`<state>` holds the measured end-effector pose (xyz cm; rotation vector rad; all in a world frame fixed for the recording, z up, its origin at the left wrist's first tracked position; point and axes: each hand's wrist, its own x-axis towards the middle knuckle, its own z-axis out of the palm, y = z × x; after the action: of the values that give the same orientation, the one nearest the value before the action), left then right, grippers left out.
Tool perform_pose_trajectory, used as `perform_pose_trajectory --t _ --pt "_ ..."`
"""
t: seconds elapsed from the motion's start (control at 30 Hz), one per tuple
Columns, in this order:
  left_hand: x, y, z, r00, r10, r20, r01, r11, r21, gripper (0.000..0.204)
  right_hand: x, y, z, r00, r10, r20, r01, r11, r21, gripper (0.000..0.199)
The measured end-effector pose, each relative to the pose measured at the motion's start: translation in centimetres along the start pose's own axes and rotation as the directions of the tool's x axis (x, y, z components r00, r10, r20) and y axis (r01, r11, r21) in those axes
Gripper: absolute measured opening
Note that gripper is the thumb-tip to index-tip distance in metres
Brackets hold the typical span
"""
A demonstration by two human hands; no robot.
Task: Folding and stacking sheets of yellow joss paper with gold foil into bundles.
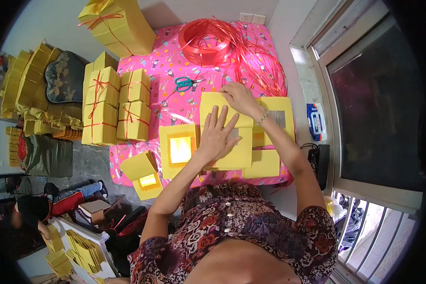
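Observation:
A yellow paper sheet [239, 151] lies before me on the table, with a crease or edge across its middle. My left hand [217, 135] presses flat on it, fingers spread. At its far edge my right hand [241, 99] has bent fingers pinched on the yellow paper. Left of my left hand is a stack of yellow paper with a shiny gold square [181, 149] on top. To the right, partly under my right forearm, lie yellow papers with a silver square [280, 118]. A smaller yellow piece [265, 163] sits nearer my body.
A pink patterned cloth [168, 61] covers the table. On it are teal-handled scissors [183, 84], a red ribbon coil [206, 45] and tied yellow bundles [101, 104]. Another yellow folder [139, 165] overhangs the left edge. A window [374, 94] is at right; another person's hand [44, 231] shows lower left.

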<state>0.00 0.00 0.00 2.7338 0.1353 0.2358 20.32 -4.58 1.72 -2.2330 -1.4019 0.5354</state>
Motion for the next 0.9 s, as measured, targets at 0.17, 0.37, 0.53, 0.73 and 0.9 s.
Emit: perform_pose_trajectory --t 0.17,0.37,0.53,0.73,0.9 --pt "0.6 -1.3 -0.8 1.000 0.006 -0.027 -0.005 0.999 0.044 0.072 -1.8 -2.5 -0.7 0.796 -0.268 -0.543 0.238 0.963 -0.126 0.014" --pt "0.7 -1.2 -1.1 0.999 0.023 -0.032 -0.022 0.999 0.049 0.075 -9.2 -2.8 -0.3 0.945 -0.028 -0.326 0.045 0.998 0.046 0.015" --pt "0.7 -1.4 -1.0 0.999 0.023 -0.024 -0.022 0.998 0.058 0.076 -10.1 -1.8 2.1 0.923 -0.049 -0.382 0.078 0.995 0.061 0.017" --pt "-0.1 -2.5 -2.0 0.999 0.041 -0.005 -0.040 0.999 0.031 0.084 -10.2 -1.6 2.4 0.909 -0.070 -0.410 0.099 0.994 0.049 0.017" --pt "-1.1 -3.5 -2.5 1.000 0.028 -0.001 -0.028 0.996 0.087 0.088 -10.1 -1.4 3.0 0.891 -0.086 -0.445 0.116 0.992 0.041 0.016"
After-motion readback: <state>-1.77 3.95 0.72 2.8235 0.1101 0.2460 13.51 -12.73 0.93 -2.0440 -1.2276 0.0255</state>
